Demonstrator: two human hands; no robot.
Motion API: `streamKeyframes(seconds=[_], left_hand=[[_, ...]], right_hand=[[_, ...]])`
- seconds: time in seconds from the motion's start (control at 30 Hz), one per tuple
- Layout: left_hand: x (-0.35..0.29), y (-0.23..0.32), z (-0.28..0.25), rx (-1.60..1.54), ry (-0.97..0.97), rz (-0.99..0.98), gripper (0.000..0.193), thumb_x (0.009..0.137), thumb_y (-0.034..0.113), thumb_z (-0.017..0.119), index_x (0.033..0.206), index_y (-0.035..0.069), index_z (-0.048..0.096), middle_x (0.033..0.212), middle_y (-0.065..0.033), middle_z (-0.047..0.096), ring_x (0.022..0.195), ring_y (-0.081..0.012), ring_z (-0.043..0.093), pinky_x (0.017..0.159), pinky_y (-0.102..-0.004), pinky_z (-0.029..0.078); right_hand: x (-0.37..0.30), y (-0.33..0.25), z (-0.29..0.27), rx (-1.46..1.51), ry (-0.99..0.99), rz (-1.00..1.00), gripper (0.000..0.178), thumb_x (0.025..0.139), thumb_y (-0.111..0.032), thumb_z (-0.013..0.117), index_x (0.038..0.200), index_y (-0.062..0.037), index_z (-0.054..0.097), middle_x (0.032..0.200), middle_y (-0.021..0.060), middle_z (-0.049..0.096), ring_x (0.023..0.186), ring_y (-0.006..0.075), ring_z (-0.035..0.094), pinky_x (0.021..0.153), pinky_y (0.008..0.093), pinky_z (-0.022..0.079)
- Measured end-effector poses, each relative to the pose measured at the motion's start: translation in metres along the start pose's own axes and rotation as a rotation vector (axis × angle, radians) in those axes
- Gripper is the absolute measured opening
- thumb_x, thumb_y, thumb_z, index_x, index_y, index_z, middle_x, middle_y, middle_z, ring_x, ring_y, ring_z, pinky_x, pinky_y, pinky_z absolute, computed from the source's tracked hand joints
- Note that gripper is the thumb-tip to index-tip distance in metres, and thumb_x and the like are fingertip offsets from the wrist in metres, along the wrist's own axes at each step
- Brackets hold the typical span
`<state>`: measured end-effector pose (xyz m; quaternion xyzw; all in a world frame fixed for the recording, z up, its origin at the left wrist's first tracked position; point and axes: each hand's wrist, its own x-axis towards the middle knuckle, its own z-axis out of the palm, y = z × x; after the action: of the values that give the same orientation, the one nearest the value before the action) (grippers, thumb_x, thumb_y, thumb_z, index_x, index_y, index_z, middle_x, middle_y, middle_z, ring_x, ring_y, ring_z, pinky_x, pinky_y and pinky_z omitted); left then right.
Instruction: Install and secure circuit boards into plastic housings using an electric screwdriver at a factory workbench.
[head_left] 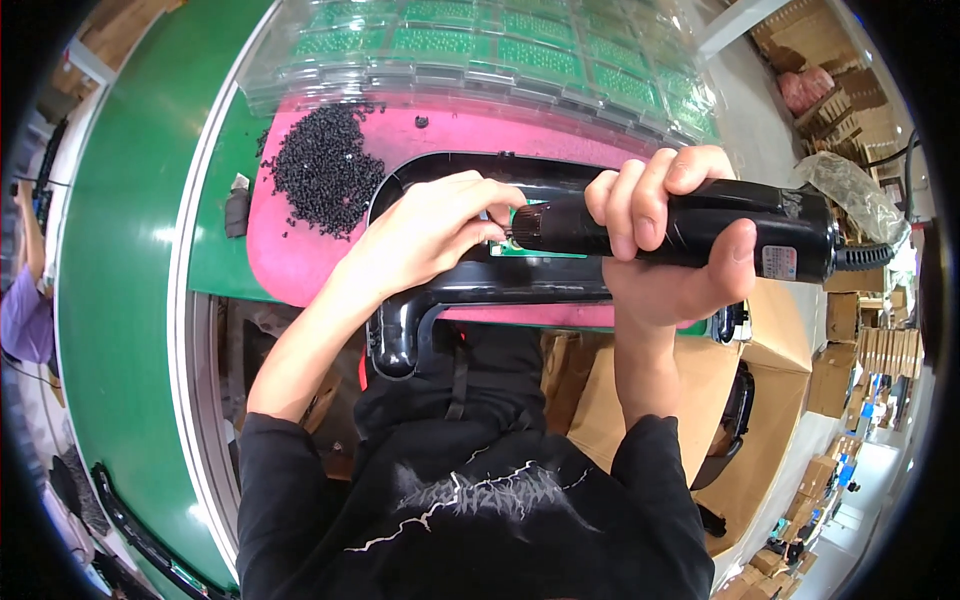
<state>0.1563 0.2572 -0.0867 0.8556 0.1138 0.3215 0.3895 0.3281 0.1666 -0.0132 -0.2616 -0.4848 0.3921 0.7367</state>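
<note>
The right hand is gripping an electric screwdriver; the left hand is pinching, contents hidden, at its nine-o'clock tip above the circuit board, which tilting and slipping could be scratching.

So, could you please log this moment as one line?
right hand: holding black electric screwdriver | left hand: fingers at its tip | green circuit board: in black housing | small black parts: heaped on pink mat
</note>
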Motion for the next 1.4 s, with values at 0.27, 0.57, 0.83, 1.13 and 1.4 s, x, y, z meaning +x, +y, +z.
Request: streamKeyframes(seconds=[0.27, 0.57, 0.83, 1.13, 1.4], left_hand=[[0.006, 0.003, 0.000, -0.070, 0.017, 0.022, 0.022, 0.079, 0.005, 0.072, 0.101, 0.001, 0.066, 0.085, -0.0099, 0.068, 0.074, -0.0217, 0.068, 0.065, -0.0318, 0.054], [0.005, 0.001, 0.001, 0.207, 0.047, 0.200, 0.025, 0.071, 0.008, 0.078, 0.090, 0.000, 0.064, 0.090, -0.0100, 0.068, 0.084, -0.0275, 0.068, 0.070, -0.0339, 0.057], [-0.001, -0.006, -0.001, 0.252, 0.182, 0.193, 0.016, 0.075, -0.004, 0.069, 0.089, 0.000, 0.065, 0.086, -0.0100, 0.070, 0.077, -0.0247, 0.070, 0.065, -0.0320, 0.057], [0.001, 0.002, 0.001, 0.319, 0.047, -0.098, 0.016, 0.089, 0.019, 0.062, 0.084, 0.004, 0.058, 0.076, -0.0095, 0.056, 0.076, -0.0273, 0.060, 0.061, -0.0387, 0.050], [-0.001, 0.001, 0.000, 0.146, -0.019, -0.111, 0.011, 0.087, 0.010, 0.061, 0.089, 0.000, 0.057, 0.083, -0.0160, 0.059, 0.084, -0.0367, 0.060, 0.071, -0.0445, 0.049]], right_hand=[[-0.001, -0.005, -0.006, 0.072, -0.007, -0.058, 0.050, 0.088, -0.059, 0.052, 0.100, -0.0097, 0.054, 0.066, -0.0021, 0.047, 0.050, 0.0101, 0.039, 0.058, 0.0293, 0.032], [-0.011, 0.006, -0.003, 0.082, 0.160, -0.067, 0.041, 0.089, -0.047, 0.052, 0.100, -0.0068, 0.052, 0.063, 0.0050, 0.049, 0.050, 0.0160, 0.044, 0.056, 0.0330, 0.040], [-0.006, 0.001, -0.002, -0.115, 0.034, 0.057, 0.045, 0.090, -0.050, 0.049, 0.099, -0.0056, 0.052, 0.063, 0.0012, 0.046, 0.048, 0.0120, 0.039, 0.054, 0.0307, 0.034], [-0.011, 0.019, -0.002, -0.175, -0.015, 0.100, 0.043, 0.088, -0.044, 0.060, 0.092, -0.0038, 0.047, 0.059, 0.0024, 0.047, 0.047, 0.0117, 0.043, 0.048, 0.0282, 0.037], [-0.007, 0.031, -0.009, -0.136, -0.314, 0.144, 0.029, 0.073, -0.004, 0.071, 0.094, 0.0002, 0.051, 0.068, 0.0039, 0.057, 0.057, 0.0064, 0.051, 0.053, 0.0215, 0.040]])
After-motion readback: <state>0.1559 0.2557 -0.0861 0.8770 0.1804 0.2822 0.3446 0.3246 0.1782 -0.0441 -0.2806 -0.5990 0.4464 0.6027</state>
